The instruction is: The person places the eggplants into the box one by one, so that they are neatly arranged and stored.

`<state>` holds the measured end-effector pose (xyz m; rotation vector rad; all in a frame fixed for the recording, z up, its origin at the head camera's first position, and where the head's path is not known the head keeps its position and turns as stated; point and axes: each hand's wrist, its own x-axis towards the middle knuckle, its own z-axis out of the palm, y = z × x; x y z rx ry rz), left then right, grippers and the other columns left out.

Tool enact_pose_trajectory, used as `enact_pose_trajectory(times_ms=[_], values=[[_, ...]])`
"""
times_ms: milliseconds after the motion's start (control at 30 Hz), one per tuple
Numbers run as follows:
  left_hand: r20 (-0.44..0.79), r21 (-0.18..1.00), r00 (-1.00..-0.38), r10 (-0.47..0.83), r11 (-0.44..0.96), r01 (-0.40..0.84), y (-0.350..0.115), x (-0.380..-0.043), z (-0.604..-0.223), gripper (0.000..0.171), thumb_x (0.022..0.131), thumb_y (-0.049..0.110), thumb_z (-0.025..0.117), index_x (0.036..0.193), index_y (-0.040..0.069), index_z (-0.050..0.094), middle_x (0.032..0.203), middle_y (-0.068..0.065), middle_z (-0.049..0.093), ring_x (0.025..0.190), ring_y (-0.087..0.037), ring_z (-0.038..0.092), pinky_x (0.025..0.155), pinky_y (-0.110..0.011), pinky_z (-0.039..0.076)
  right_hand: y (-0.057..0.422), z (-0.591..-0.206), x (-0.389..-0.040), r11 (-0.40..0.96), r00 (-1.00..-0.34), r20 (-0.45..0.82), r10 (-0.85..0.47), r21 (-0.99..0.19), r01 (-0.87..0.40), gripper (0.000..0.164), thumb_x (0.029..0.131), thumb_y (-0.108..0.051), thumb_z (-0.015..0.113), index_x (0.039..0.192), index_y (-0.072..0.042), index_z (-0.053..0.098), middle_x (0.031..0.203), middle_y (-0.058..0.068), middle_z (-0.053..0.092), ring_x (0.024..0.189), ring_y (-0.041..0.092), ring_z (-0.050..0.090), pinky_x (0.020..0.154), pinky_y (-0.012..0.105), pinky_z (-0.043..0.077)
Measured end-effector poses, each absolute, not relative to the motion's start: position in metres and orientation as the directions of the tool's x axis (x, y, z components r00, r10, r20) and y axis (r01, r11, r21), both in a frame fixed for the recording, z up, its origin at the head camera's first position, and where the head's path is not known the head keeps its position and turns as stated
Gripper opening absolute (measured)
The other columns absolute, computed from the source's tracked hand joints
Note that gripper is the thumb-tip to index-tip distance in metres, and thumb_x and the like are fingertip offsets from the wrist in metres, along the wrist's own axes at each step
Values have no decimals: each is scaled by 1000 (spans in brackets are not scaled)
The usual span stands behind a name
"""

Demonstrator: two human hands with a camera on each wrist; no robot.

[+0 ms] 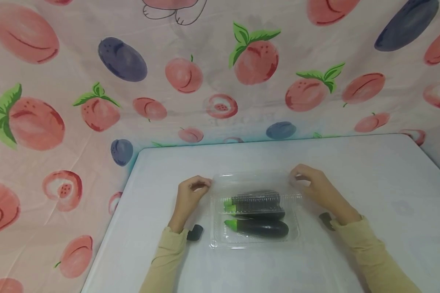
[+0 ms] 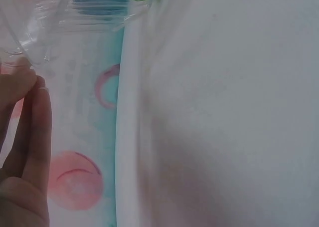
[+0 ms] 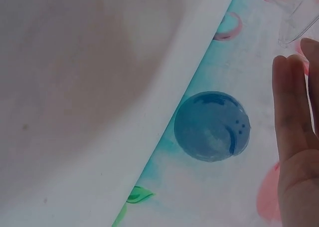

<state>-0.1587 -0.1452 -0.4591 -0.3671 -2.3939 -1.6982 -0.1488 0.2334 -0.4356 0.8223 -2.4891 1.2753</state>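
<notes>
A clear plastic clamshell box (image 1: 220, 240) lies on the white table, its hinged lid (image 1: 254, 181) tilted partway over the back. Inside are three dark eggplants with green stem ends; the front eggplant (image 1: 262, 228) shows fully, while the rear eggplant (image 1: 256, 198) is seen through the lid. My left hand (image 1: 188, 197) pinches the lid's left corner between thumb and fingers, also visible in the left wrist view. At the opposite corner, my right hand (image 1: 317, 187) pinches the lid with bent fingers. In the right wrist view, its fingertips are right at the plastic corner.
The white table (image 1: 381, 195) reaches back to a fruit-printed cloth (image 1: 220, 61), which also hangs along the left side. A small black device (image 1: 195, 232) sits at the left wrist, and another dark device (image 1: 326, 221) at the right wrist.
</notes>
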Motion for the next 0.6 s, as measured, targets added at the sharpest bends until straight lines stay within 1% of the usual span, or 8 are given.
enact_pose_trajectory(times_ms=[167, 333, 467, 600], values=[[283, 902, -952, 116, 307, 305, -146, -157, -459, 12, 89, -3, 67, 83, 5, 72, 98, -6, 76, 96, -15, 69, 87, -28, 57, 237, -437, -148, 447, -805, 433, -406, -675, -588, 27, 80, 15, 71, 92, -8, 63, 94, 1, 65, 95, 11, 60, 90, 11, 49], [248, 924, -957, 147, 261, 280, -147, -155, -459, 10, 93, 1, 64, 86, 3, 71, 103, -8, 75, 101, -18, 68, 90, -28, 56, 240, -438, -147, 453, -799, 418, -432, -665, -594, 28, 82, 15, 69, 91, -10, 64, 97, 0, 66, 97, 7, 60, 89, 11, 50], [235, 929, -955, 184, 246, 276, -149, -153, -459, 8, 95, 4, 64, 94, 0, 71, 109, -11, 73, 105, -20, 66, 91, -28, 56, 241, -438, -145, 448, -793, 414, -447, -664, -599, 26, 84, 16, 66, 93, -9, 64, 98, 1, 67, 98, 2, 59, 88, 12, 51], [205, 931, -953, 223, 257, 261, -151, -152, -459, 12, 96, 5, 63, 104, 0, 70, 117, -12, 70, 112, -22, 63, 94, -28, 55, 242, -437, -145, 443, -784, 421, -456, -657, -610, 24, 86, 16, 63, 94, -7, 63, 99, 2, 66, 99, 2, 58, 88, 13, 52]])
